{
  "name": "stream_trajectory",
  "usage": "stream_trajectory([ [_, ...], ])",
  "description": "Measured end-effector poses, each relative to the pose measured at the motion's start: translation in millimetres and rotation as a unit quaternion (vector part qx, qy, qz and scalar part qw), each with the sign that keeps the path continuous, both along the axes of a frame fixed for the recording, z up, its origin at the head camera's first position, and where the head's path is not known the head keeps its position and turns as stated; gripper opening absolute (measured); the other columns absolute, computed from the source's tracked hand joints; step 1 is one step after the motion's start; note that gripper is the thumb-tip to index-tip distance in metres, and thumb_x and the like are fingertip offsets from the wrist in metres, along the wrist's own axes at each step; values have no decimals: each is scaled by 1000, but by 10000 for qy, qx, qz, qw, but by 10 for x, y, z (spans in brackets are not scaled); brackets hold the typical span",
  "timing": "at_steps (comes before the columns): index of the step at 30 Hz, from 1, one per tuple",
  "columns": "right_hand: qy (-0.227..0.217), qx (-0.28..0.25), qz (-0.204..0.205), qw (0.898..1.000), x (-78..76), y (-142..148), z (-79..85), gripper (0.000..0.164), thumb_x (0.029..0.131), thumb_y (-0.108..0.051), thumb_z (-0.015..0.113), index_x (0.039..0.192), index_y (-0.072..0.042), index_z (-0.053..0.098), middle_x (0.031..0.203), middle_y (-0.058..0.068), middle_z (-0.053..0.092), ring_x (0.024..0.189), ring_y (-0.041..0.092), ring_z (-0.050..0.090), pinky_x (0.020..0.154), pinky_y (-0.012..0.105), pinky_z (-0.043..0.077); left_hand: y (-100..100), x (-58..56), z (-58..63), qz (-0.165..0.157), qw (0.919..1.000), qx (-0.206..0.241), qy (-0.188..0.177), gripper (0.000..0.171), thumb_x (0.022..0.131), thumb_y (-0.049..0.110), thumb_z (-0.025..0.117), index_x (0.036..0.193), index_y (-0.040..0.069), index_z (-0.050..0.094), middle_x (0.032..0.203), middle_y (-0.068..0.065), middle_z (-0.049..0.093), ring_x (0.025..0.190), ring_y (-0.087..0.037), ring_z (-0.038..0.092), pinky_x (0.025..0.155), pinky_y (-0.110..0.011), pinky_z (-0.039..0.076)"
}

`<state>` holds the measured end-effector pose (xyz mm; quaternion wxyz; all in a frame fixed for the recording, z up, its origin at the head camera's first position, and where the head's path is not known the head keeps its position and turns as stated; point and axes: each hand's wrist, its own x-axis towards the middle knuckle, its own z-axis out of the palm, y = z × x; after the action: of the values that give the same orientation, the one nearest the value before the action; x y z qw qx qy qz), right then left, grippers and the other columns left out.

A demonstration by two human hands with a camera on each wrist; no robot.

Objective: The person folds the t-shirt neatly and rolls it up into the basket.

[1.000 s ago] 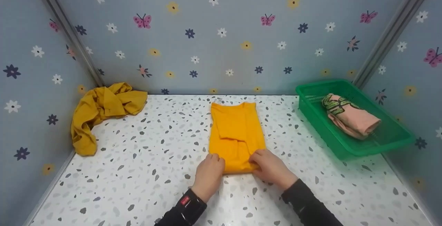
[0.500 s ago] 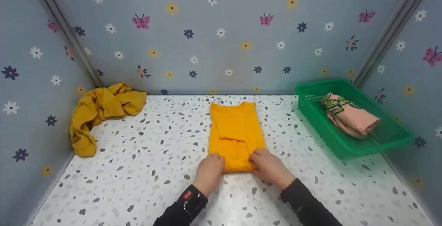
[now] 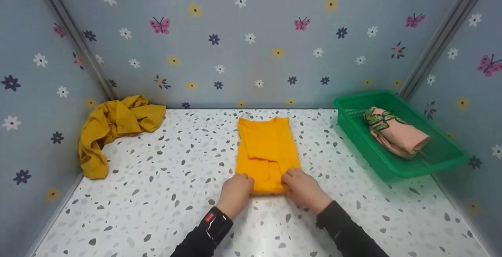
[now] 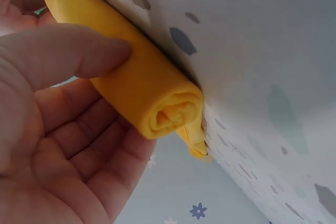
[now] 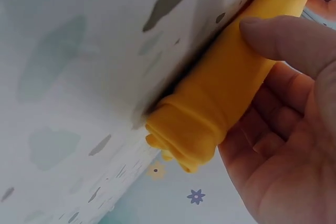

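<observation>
A folded orange-yellow shirt [image 3: 262, 139] lies flat at mid-table, a sleeve folded across its middle. Its near end is rolled up into a thick tube. My left hand [image 3: 236, 194] grips the roll's left end, the thumb pressing on it and the fingers curled behind. In the left wrist view the end of the roll [image 4: 168, 111] shows a spiral of layers. My right hand [image 3: 306, 190] holds the right end likewise, thumb in front and fingers at the back. The right wrist view shows that end of the roll [image 5: 184, 129] with loose, bunched folds, close against the tabletop.
A crumpled mustard garment [image 3: 121, 121] is heaped at the back left against the wall. On the right stands a green basket [image 3: 364, 151] with a rolled pink garment [image 3: 400, 131] in it. Flowered panels [image 3: 251, 45] enclose the speckled tabletop [image 3: 157, 210] at the back and sides.
The shirt's rolled near edge has shifted slightly away from me, with both hands staying on it. The basket and the mustard garment have not moved.
</observation>
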<state>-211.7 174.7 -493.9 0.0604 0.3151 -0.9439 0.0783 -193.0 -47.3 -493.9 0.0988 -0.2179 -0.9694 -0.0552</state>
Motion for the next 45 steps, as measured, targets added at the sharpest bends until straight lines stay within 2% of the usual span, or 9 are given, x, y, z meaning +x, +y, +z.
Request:
stream_trajectory([
  [12,-213,-92,-14,9997,38,54,6,20,75,-7,68,94,-12,65,88,0,57,81,17,51,77,33,46,-57,25,37,-251,9990,334,-163,11,69,-1,62,71,9,62,67,-4,53,62,-22,52,55,-36,44],
  [26,-491,-403,401,9972,72,172,19,16,77,-11,65,93,-14,66,84,-5,59,77,14,52,74,32,46,-165,70,36,-704,9889,1047,-788,17,67,2,61,64,16,52,61,6,41,56,-14,41,52,-29,35],
  [29,-639,-433,436,9961,67,194,15,16,78,-12,65,94,-14,66,84,-5,59,76,13,52,74,32,46,-181,74,38,-807,9863,1150,-861,15,68,2,61,66,15,54,61,7,43,56,-13,42,53,-29,37],
  [37,-1019,-566,225,9929,61,210,25,16,84,-17,63,100,-15,65,89,-6,61,80,11,54,77,32,46,-233,24,8,-1012,9798,1402,-1007,9,75,5,66,76,12,61,68,6,54,64,-14,52,64,-33,45],
  [40,-1247,-704,109,9896,53,216,36,16,86,-19,61,102,-15,64,91,-6,61,82,11,54,79,33,46,-248,-10,-4,-969,9772,1507,-1137,7,78,6,65,84,10,64,75,2,60,71,-17,57,70,-35,47],
  [45,-1561,-1010,-84,9825,19,242,16,16,88,-18,59,103,-16,63,94,-7,61,85,11,54,81,35,45,-259,-63,-35,-771,9707,1720,-1491,14,84,8,62,97,7,66,89,-3,65,84,-20,59,79,-38,47],
])
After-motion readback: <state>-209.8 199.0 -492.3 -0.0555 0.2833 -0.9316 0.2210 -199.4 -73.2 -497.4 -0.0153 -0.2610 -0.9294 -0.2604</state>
